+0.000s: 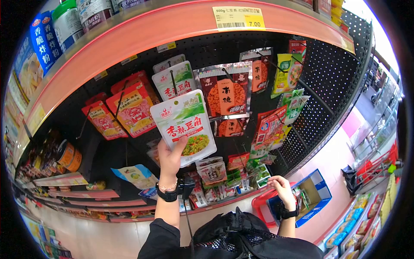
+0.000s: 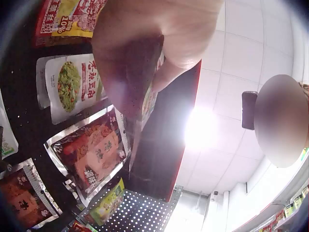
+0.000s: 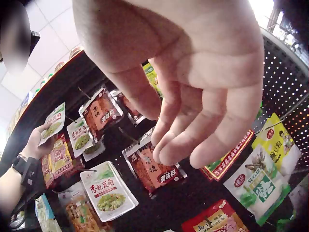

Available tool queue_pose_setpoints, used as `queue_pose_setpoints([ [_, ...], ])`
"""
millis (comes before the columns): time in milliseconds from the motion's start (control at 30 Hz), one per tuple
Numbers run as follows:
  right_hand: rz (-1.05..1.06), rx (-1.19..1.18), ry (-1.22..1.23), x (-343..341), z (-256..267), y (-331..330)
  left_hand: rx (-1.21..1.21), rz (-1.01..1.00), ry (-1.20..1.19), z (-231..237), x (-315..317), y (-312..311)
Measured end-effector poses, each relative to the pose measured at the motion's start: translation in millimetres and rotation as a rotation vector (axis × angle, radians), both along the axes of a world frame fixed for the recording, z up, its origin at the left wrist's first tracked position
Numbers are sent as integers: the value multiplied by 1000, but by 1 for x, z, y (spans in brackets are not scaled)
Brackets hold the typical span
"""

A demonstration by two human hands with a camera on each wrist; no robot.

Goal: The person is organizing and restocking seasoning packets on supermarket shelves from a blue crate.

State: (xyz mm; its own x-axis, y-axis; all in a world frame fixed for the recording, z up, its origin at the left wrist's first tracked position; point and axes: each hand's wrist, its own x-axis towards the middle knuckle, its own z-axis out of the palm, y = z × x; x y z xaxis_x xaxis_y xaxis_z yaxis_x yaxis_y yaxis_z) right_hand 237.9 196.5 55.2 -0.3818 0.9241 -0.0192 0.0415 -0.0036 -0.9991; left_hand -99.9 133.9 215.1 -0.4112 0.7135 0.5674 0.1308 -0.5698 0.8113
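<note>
My left hand (image 1: pixel 169 159) pinches a white and green packet (image 1: pixel 183 125) by its lower left edge, thumb across its front. It is held up before the hanging packets, its printed face toward the head camera. The left wrist view shows the hand (image 2: pixel 154 34) gripping it nearly edge-on. Behind it, a similar packet (image 1: pixel 166 80) hangs on a hook, beside a silver-edged red packet (image 1: pixel 224 90). My right hand (image 1: pixel 282 192) is raised at the lower right, holding nothing, fingers loosely bent; in the right wrist view the hand (image 3: pixel 193 82) hangs before the rack.
A shelf edge (image 1: pixel 172 23) with a price tag (image 1: pixel 239 18) runs above the hooks. Red and yellow packets (image 1: pixel 131 110) hang at the left. A red basket (image 1: pixel 261 206) and a blue-edged box (image 1: pixel 317 194) stand low at the right. Perforated panels (image 1: pixel 340 82) close the right side.
</note>
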Motion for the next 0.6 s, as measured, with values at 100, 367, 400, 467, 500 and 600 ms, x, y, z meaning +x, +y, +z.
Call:
queue_pose_setpoints([
  [100,24,-10,3,-3,-5,1,-3,4,-18,2,4,-1],
  [367,32,-16,-24,-8,-8,5,63,65,-10,6,7,-2],
  [400,30,-17,-24,-8,-8,5,66,54,-20,8,6,0],
  [467,25,-60,6,-8,-9,6,54,35,-24,7,3,4],
  [500,22,-61,6,-8,-10,6,43,19,-27,6,2,7],
  [600,24,-56,3,-7,-15,6,-9,17,-106,3,1,13],
])
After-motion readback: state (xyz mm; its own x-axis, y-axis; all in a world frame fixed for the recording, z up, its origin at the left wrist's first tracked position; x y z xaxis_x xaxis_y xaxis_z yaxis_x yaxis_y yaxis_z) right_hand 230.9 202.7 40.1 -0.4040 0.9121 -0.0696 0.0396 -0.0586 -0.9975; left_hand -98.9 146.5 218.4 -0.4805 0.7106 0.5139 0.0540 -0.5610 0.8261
